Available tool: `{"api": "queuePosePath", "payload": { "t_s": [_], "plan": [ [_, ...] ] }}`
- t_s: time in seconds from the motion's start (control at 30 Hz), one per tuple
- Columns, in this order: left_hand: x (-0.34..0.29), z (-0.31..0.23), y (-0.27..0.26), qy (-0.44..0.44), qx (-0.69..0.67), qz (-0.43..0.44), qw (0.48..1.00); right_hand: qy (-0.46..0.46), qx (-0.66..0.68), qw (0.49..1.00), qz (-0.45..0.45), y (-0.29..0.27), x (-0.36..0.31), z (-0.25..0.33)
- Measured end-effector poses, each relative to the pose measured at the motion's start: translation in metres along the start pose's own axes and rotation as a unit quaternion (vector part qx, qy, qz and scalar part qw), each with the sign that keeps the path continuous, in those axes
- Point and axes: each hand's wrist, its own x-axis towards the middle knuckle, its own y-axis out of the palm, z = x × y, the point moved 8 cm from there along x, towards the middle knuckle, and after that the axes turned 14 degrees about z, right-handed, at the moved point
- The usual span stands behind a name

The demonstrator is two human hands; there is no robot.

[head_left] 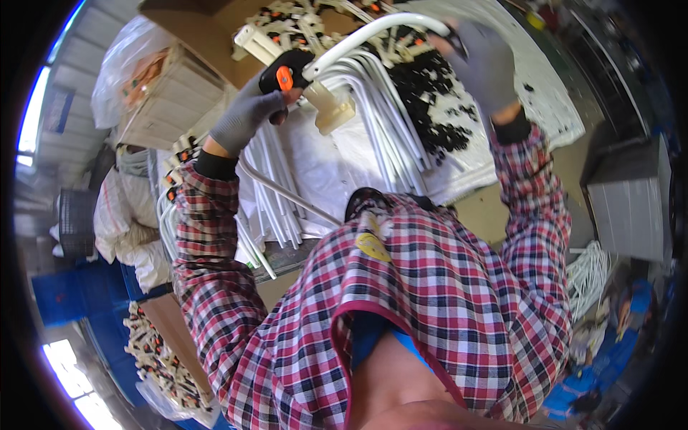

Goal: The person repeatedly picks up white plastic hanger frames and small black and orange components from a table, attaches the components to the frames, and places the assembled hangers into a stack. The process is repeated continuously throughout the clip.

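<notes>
My left hand (251,118), in a grey glove, grips a cream plastic fitting (331,111) with a black joint and an orange button (284,79). One end of a white bent tube (380,27) meets the black joint; I cannot tell how deep it sits. My gloved right hand (487,68) closes around the tube's other end, where something dark shows by the fingers. Beneath my hands, a stack of white bent tubes (376,107) lies on a white sheet (548,97). Small black parts (423,86) are heaped to the right of the stack.
An open cardboard box (190,32) stands at the far left, beside a heap of cream fittings (308,29). Another box of fittings (165,358) is at lower left. A grey box (627,204) and coiled white cord (589,276) are at right. White sacks (125,222) lie left.
</notes>
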Motion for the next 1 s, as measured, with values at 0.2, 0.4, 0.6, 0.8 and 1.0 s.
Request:
{"api": "queuePosePath", "payload": {
  "t_s": [0.2, 0.4, 0.6, 0.8, 1.0],
  "plan": [
    [0.054, -0.025, 0.054, -0.014, 0.033, 0.158, 0.987, -0.193, -0.039, 0.975, 0.104, 0.012, -0.004, 0.055],
    [0.087, -0.016, 0.08, 0.001, -0.05, 0.274, 0.961, -0.119, 0.007, 0.986, 0.115, 0.016, -0.019, 0.021],
    [0.118, -0.026, 0.103, 0.027, 0.026, 0.24, 0.97, -0.013, 0.001, 0.986, -0.168, 0.006, -0.069, -0.009],
    [0.113, -0.074, 0.108, 0.262, 0.357, 0.177, 0.879, 0.3, 0.189, 0.932, -0.078, 0.113, -0.245, -0.034],
    [0.105, -0.056, 0.105, 0.189, 0.09, 0.232, 0.95, 0.547, 0.34, 0.746, 0.168, 0.257, -0.412, -0.026]
  ]
}}
